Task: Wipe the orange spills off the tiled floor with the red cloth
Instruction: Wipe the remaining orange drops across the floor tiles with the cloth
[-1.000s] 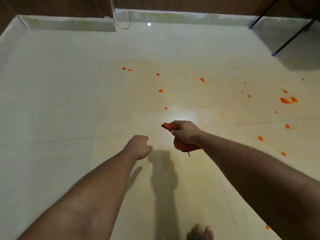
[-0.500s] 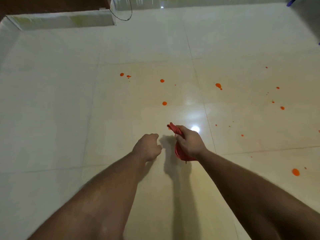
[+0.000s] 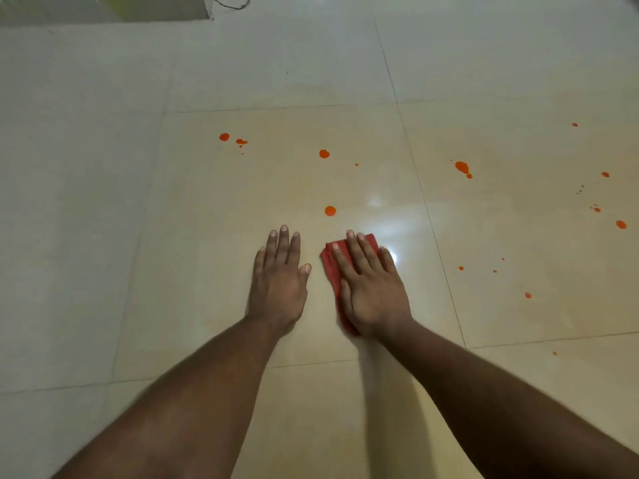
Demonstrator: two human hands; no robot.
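Note:
The red cloth lies flat on the cream tiled floor, pressed down under my right hand, whose fingers are spread over it. Only the cloth's left and far edges show. My left hand rests flat on the bare tile beside it, palm down, holding nothing. An orange spot sits just beyond the cloth. Another orange drop and a pair of drops lie farther ahead. A bigger orange splash and several small drops are off to the right.
A low wall base runs along the far left, with a dark cable hanging near its corner. Bright light glare reflects off the tile right of my hand.
Both hands have dropped to the floor. My right hand went from gripping the bunched cloth in the air to pressing it flat on the tile; my left fist opened flat.

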